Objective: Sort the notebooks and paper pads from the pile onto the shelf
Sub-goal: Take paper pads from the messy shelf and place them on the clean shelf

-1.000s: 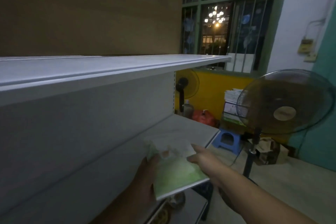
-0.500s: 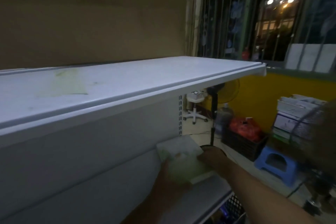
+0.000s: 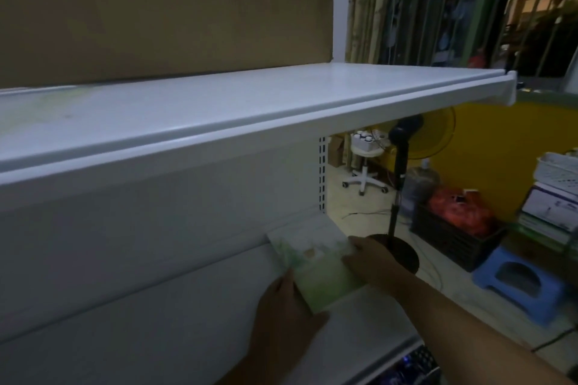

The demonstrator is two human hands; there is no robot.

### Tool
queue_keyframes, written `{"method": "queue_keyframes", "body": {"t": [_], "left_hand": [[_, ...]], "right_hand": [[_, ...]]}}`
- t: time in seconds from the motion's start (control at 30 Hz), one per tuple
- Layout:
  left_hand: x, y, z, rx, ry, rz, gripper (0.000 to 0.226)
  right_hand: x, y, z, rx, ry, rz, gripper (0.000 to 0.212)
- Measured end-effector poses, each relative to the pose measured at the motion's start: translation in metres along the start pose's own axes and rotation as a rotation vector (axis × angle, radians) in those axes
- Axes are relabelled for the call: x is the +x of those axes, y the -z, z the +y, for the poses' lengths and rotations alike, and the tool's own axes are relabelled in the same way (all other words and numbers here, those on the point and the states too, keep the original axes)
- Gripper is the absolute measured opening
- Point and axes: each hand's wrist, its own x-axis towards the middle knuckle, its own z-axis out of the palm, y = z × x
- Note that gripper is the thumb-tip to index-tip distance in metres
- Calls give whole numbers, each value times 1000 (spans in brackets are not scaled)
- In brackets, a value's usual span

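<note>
While the notebook point(image 3: 316, 273) is over the lower shelf point(image 3: 369, 322), close to its back panel point(image 3: 156, 259), the left hand point(image 3: 286, 309) grips its near corner and the right hand point(image 3: 373, 262) grips its right edge. It looks thin, light and bendy, so support at two edges seems wise.

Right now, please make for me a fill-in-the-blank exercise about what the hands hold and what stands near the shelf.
1. The left hand and the right hand together hold a ____ notebook.
2. The notebook is at the ____ of the two white shelves, beneath the upper shelf.
3. On the floor at the right stands a small plastic stool whose colour is ____.

Missing words: green; lower; blue.
</note>
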Motion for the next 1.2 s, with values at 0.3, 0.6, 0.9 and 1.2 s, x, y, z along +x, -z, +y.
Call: {"method": "queue_keyframes", "body": {"t": [0.3,0.6,0.9,1.2], "left_hand": [[-9,38,8,9,-43,-270,95],[-131,277,-126,625,112,-34,65],[-433,447,-238,715,741,50,71],[-666,514,-288,647,1004,201,70]], "right_hand": [[-26,4,-32,-557,30,107,55],[-134,-108,-199,-766,543,-82,70],[-362,-300,-354,-679,1212,-347,71],[-527,-442,-448,-762,1463,-546,72]]}}
